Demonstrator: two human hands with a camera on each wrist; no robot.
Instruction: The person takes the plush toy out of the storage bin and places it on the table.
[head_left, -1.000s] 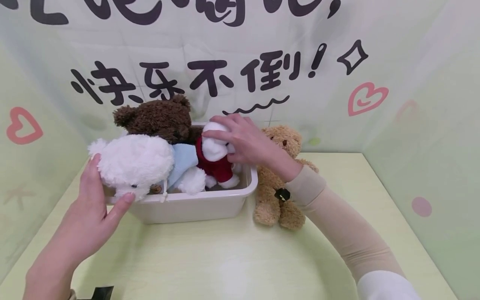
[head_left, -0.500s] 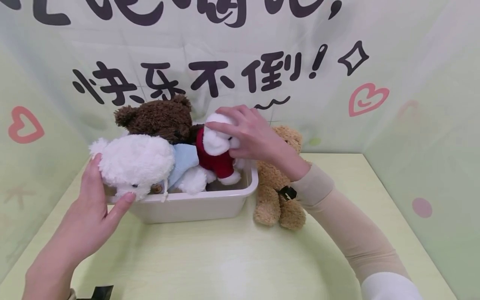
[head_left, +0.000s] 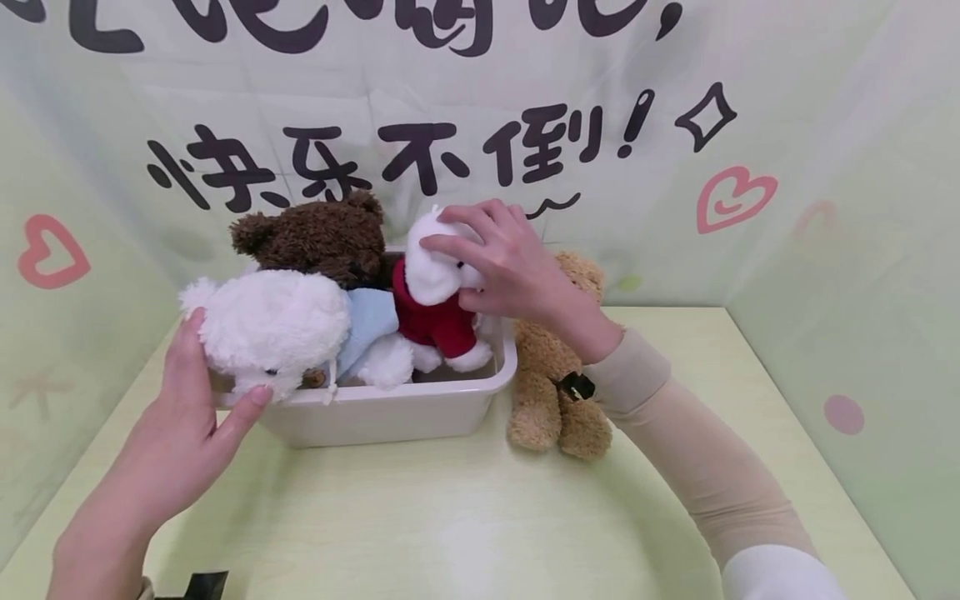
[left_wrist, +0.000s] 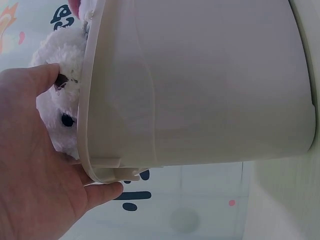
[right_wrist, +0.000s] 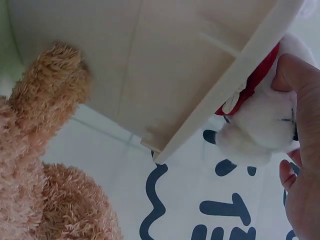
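Note:
In the head view a white plastic bin [head_left: 390, 417] holds several plush toys. My left hand [head_left: 172, 425] holds the head of a fluffy white plush dog [head_left: 270, 321] in light blue clothing, at the bin's left end. The left wrist view shows my thumb on the plush dog's nose [left_wrist: 61, 82] and a finger along the outside of the bin's rim [left_wrist: 86, 120]. My right hand [head_left: 510, 262] grips the head of a smaller white plush toy [head_left: 431, 262] in a red sweater. That toy sits upright at the right end, its face partly hidden by my fingers.
A dark brown teddy bear [head_left: 315, 237] sits at the back of the bin. Outside, against the bin's right end, a light brown teddy bear [head_left: 536, 417] sits on the pale table [head_left: 465, 517], partly behind my right forearm. A printed curtain [head_left: 600, 250] stands behind.
My right hand has moved slightly up and right, raising the red-sweatered plush toy's head so that it sits more upright. The left hand and the white plush dog have stayed put.

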